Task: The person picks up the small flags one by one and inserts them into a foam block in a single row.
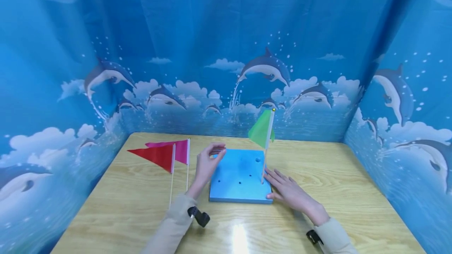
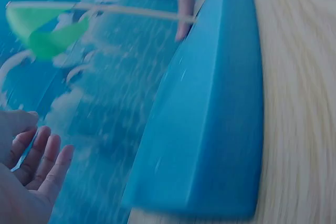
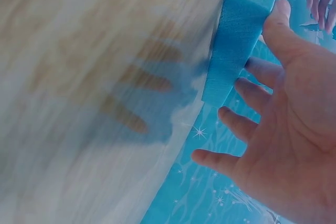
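A blue foam block (image 1: 236, 179) with several small holes lies in the middle of the wooden table (image 1: 353, 191). A green flag (image 1: 262, 130) stands upright on its thin stick in a hole near the block's right edge. My left hand (image 1: 213, 155) hovers at the block's left edge with relaxed, loosely bent fingers and holds nothing; the left wrist view shows its empty palm (image 2: 34, 169) beside the block (image 2: 210, 119). My right hand (image 1: 280, 185) lies flat with straight fingers against the block's front right corner, next to the green flag's stick. Its thumb touches the block (image 3: 241, 30).
A red flag (image 1: 155, 156) and a pink flag (image 1: 179, 150) on thin sticks lie on the table left of the block. Blue dolphin-print curtains (image 1: 226, 50) close in the table on three sides.
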